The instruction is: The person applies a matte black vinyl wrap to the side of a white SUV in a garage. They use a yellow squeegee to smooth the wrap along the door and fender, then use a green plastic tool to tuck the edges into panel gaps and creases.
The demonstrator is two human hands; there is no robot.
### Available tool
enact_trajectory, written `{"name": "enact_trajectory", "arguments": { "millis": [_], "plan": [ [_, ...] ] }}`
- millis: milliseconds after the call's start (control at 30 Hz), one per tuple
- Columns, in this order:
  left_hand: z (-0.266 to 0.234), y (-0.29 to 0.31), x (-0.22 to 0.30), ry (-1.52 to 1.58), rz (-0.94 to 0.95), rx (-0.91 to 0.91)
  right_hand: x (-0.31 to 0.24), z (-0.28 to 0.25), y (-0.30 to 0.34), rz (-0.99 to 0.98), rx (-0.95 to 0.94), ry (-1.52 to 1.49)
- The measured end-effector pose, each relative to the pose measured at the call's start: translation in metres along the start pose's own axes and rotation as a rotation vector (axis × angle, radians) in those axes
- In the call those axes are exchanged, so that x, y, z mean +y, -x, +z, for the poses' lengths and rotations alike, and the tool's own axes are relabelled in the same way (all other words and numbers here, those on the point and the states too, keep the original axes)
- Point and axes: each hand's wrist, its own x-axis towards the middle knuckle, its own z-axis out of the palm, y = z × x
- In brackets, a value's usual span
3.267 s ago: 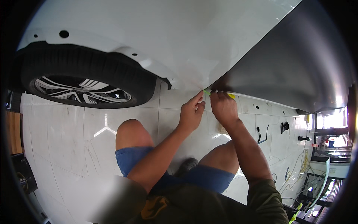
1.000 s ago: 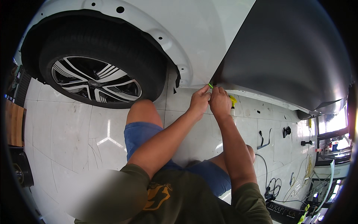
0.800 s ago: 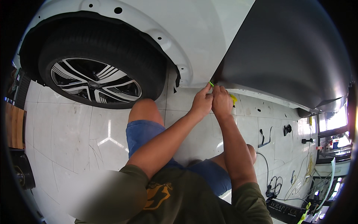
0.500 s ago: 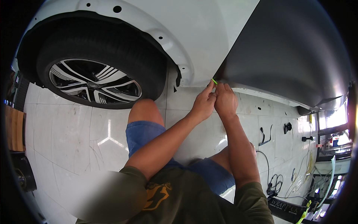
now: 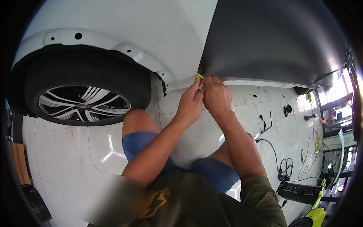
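Note:
My hands are close together at the lower corner where a white car fender (image 5: 177, 49) meets a door covered in dark grey film (image 5: 261, 41). A small, thin bright green strip-like tool (image 5: 200, 76) shows between my fingertips, against the panel seam. Its right end runs into the closed fingers of my right hand (image 5: 218, 94), which pinches it. My left hand (image 5: 191, 104) is closed too, its raised fingertip by the tool's left end. What my left fingers may hold is hidden.
A car wheel (image 5: 85, 104) stands at the left under the arch. My knee (image 5: 138, 121) is beside the tyre. Cables (image 5: 285, 166), a black strap-like piece (image 5: 266, 123) and small black parts (image 5: 288, 110) lie on the tiled floor (image 5: 75, 151) at the right.
The view has shifted, so the car and hands appear farther left and the wheel lower. My hands stay at the seam with the green tool between them.

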Motion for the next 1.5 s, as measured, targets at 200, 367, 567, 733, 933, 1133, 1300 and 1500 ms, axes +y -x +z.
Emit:
{"name": "enact_trajectory", "arguments": {
  "millis": [200, 367, 567, 733, 933, 1133, 1300, 1500],
  "plan": [
    [-0.002, 0.009, 0.043, 0.001, -0.012, -0.015, -0.017, -0.035, -0.007, 0.003, 0.025, 0.013],
    [-0.011, 0.006, 0.041, -0.023, 0.021, -0.058, -0.027, -0.039, -0.006, 0.048, 0.026, 0.036],
    [-0.01, 0.005, 0.028, 0.083, 0.012, -0.051, -0.023, -0.035, -0.008, 0.025, 0.001, 0.045],
    [-0.011, 0.002, 0.024, 0.11, 0.061, -0.047, -0.019, -0.054, -0.019, -0.002, -0.173, 0.052],
    [-0.009, -0.002, 0.002, 0.175, 0.031, -0.001, -0.001, -0.028, -0.015, -0.022, -0.212, 0.081],
    [-0.029, -0.008, -0.036, 0.154, -0.208, 0.011, 0.014, 0.041, 0.004, 0.049, -0.239, 0.027],
    [-0.048, -0.005, -0.077, 0.13, -0.306, 0.032, 0.025, 0.087, 0.017, 0.136, -0.257, 0.0],
    [-0.055, 0.0, -0.095, 0.032, -0.322, 0.015, 0.039, 0.127, 0.025, 0.188, -0.281, 0.003]
  ]
}}
